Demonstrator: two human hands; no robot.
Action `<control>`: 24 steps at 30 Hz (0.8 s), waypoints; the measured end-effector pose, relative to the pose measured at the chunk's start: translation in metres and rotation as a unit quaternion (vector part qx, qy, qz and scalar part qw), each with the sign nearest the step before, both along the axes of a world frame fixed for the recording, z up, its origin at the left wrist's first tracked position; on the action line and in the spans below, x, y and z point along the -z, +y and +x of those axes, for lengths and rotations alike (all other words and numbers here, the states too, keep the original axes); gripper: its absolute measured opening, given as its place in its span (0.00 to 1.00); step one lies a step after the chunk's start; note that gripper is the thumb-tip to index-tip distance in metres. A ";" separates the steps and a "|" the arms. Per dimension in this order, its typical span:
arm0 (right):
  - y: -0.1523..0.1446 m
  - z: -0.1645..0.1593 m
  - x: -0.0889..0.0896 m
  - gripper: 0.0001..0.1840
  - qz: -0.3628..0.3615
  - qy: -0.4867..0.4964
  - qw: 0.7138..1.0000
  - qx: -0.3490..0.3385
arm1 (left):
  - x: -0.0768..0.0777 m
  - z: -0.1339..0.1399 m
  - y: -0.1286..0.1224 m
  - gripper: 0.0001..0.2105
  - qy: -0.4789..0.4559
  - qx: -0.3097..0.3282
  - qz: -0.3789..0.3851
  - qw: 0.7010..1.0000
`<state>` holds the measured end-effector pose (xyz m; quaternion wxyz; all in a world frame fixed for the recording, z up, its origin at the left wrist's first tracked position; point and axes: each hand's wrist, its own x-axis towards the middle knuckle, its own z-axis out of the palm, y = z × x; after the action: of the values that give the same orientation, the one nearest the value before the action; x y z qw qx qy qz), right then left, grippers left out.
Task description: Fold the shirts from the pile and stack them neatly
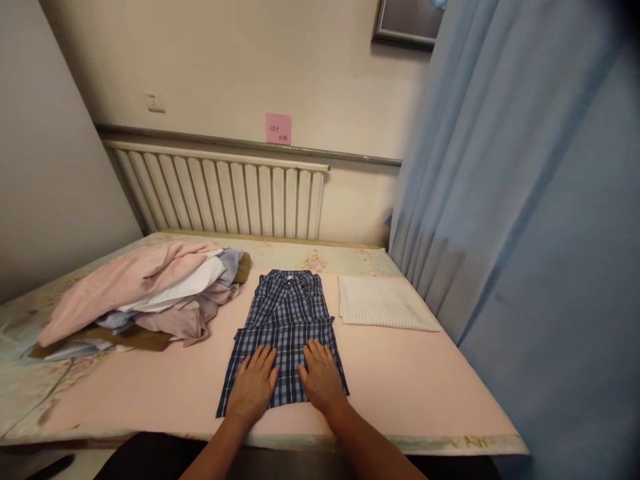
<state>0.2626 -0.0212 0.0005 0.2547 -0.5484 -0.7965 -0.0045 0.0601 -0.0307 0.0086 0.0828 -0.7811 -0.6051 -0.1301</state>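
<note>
A blue plaid shirt (285, 313) lies in front of me, its collar at the far end and its sides folded in to a narrow strip. A crosswise fold edge runs over its middle. My left hand (254, 381) rests flat on the near left part of the shirt, fingers stretched out. On the near right part lies my right hand (323, 375), also flat with its fingers apart. Both palms press on the cloth and neither hand grips anything.
A pile of loose shirts (150, 287) lies to the left. At the right is a folded striped white cloth (383, 303). Pink cloth (400, 373) covers the bed. Behind stands a radiator (225, 190); a blue curtain (500, 200) hangs along the right.
</note>
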 end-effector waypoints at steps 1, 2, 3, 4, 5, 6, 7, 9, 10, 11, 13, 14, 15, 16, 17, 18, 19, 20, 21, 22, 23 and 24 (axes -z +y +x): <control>0.000 0.000 0.000 0.25 0.002 0.004 1.000 0.000 | 0.000 0.000 0.000 0.23 -0.002 0.000 0.000 1.000; 0.000 0.000 0.001 0.25 0.004 0.007 1.000 0.000 | 0.000 0.000 0.000 0.23 -0.005 -0.001 0.001 1.000; 0.000 0.000 0.002 0.25 0.006 0.011 1.000 -0.001 | -0.001 0.000 0.000 0.23 -0.006 -0.001 0.002 1.000; 0.000 0.000 0.002 0.25 0.008 0.014 1.000 -0.001 | -0.001 0.000 -0.001 0.23 -0.007 -0.001 0.003 1.000; 0.000 -0.001 0.003 0.25 0.010 0.017 1.000 0.000 | -0.001 0.000 -0.001 0.23 -0.007 -0.002 0.003 1.000; 0.001 -0.001 0.004 0.24 0.011 0.019 1.000 0.001 | -0.002 0.000 -0.001 0.23 -0.007 -0.002 0.004 1.000; 0.001 -0.001 0.004 0.24 0.011 0.019 1.000 0.002 | -0.002 0.000 -0.001 0.23 -0.008 -0.002 0.005 1.000; 0.001 -0.001 0.004 0.24 0.011 0.018 1.000 0.005 | -0.002 0.000 -0.002 0.22 -0.013 0.000 0.008 1.000; 0.001 -0.001 0.004 0.24 0.010 0.016 1.000 0.007 | -0.002 0.000 -0.002 0.22 -0.017 0.002 0.010 1.000; 0.000 -0.001 0.004 0.24 0.009 0.012 1.000 0.007 | -0.002 0.000 -0.002 0.22 -0.021 0.005 0.012 1.000; 0.000 -0.001 0.003 0.24 0.009 0.006 1.000 0.007 | 0.000 -0.001 -0.002 0.22 -0.028 0.006 0.016 0.999; 0.000 -0.001 0.002 0.24 0.010 0.003 1.000 0.007 | 0.000 -0.001 -0.002 0.22 -0.030 0.007 0.017 0.999; 0.000 -0.001 0.002 0.24 0.010 0.001 1.000 0.006 | 0.001 -0.001 -0.002 0.22 -0.030 0.007 0.018 0.999; -0.001 -0.001 0.002 0.24 0.010 0.000 1.000 0.007 | 0.001 -0.001 -0.002 0.22 -0.029 0.007 0.019 0.999; -0.001 -0.001 0.001 0.24 0.010 0.000 1.000 0.007 | 0.001 -0.001 -0.002 0.22 -0.027 0.008 0.019 0.999; 0.000 -0.001 0.001 0.24 0.010 0.001 1.000 0.008 | 0.001 -0.001 -0.002 0.22 -0.024 0.010 0.018 1.000; 0.000 -0.001 0.002 0.24 0.010 0.002 1.000 0.007 | 0.000 -0.001 -0.002 0.23 -0.021 0.011 0.018 1.000; 0.000 -0.001 0.002 0.24 0.010 0.003 1.000 0.005 | 0.000 -0.001 -0.003 0.23 -0.019 0.011 0.019 1.000; 0.000 -0.001 0.002 0.24 0.009 0.004 1.000 0.004 | -0.001 -0.001 -0.003 0.23 -0.019 0.010 0.019 1.000; 0.000 -0.001 0.002 0.24 0.008 0.005 1.000 0.003 | -0.001 -0.001 -0.003 0.22 -0.019 0.009 0.020 1.000; 0.000 -0.001 0.002 0.24 0.007 0.006 1.000 0.003 | -0.002 0.000 -0.003 0.22 -0.022 0.008 0.020 1.000; 0.000 -0.001 0.001 0.23 0.006 0.005 1.000 0.004 | -0.002 0.000 -0.003 0.22 -0.024 0.007 0.021 0.999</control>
<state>0.2612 -0.0212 -0.0010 0.2621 -0.5499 -0.7930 -0.0070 0.0598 -0.0336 0.0105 0.0838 -0.7798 -0.5987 -0.1627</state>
